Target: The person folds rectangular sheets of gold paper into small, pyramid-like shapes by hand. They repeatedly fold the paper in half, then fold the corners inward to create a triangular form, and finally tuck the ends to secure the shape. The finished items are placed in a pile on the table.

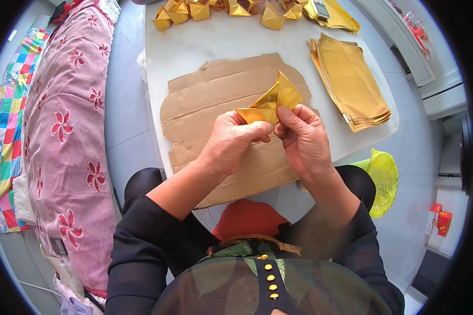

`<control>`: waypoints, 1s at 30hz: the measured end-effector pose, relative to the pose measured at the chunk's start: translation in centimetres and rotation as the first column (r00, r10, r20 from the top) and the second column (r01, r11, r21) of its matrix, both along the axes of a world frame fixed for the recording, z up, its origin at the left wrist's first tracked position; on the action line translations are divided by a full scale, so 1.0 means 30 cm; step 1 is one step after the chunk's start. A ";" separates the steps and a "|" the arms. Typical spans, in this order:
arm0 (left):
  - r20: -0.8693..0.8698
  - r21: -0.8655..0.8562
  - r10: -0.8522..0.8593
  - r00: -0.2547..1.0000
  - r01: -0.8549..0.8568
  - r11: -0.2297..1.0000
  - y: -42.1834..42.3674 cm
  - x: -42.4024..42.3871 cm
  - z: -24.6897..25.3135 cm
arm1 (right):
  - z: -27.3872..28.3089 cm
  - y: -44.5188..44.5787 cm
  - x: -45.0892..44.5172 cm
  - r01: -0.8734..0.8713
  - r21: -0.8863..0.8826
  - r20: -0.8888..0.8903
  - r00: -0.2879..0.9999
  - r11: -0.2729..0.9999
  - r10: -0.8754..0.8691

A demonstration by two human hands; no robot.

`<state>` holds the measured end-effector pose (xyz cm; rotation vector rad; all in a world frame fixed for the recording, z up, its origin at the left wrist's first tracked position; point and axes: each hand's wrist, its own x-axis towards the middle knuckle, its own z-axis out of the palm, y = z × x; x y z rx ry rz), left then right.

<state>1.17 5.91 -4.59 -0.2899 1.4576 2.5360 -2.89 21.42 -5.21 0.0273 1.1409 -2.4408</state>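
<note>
Between my two hands is a partly folded piece of gold foil paper [274, 98], with one pointed flap standing up and another pointing left. My left hand [240, 132] pinches its lower left part, the thumb along the bottom edge. On the lower right part, my right hand [304, 132] grips with thumb and fingers near the centre crease. Under both hands a flattened sheet of brown cardboard [205, 106] lies on the white tabletop [236, 41]. The fingers beneath the paper are partly hidden.
Several folded gold paper pieces [274, 17] stand along the far edge. A stack of gold paper sheets [352, 78] lies at right, with a phone [320, 8] on more gold paper behind it. A pink flowered cover [73, 130] drapes a seat at left. A yellow-green plastic bag [383, 183] hangs lower right.
</note>
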 end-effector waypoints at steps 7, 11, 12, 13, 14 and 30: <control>-0.028 0.014 -0.001 1.000 0.001 1.000 0.008 0.008 0.011 | -0.003 -0.004 -0.007 0.074 -0.025 -0.024 0.997 0.997 -0.074; -0.071 -0.040 -0.013 0.997 0.010 0.999 0.010 0.015 0.011 | 0.013 -0.001 -0.009 0.080 0.009 -0.010 0.997 0.997 -0.080; -0.086 -0.052 -0.018 0.996 0.014 0.999 0.011 0.017 0.008 | 0.016 0.000 -0.009 0.079 0.013 -0.021 0.997 0.997 -0.079; -0.078 -0.062 -0.010 0.997 0.005 0.998 0.015 0.019 0.007 | 0.018 0.000 -0.009 0.078 0.018 -0.032 0.996 0.997 -0.077; -0.072 -0.073 -0.003 0.997 -0.003 0.997 0.021 0.022 0.005 | 0.019 0.001 -0.009 0.073 0.020 -0.035 0.997 0.997 -0.073; 0.024 -0.041 -0.155 0.988 0.155 0.987 -0.044 0.005 0.042 | 0.047 0.065 -0.048 -0.303 0.380 -0.055 0.936 0.874 0.349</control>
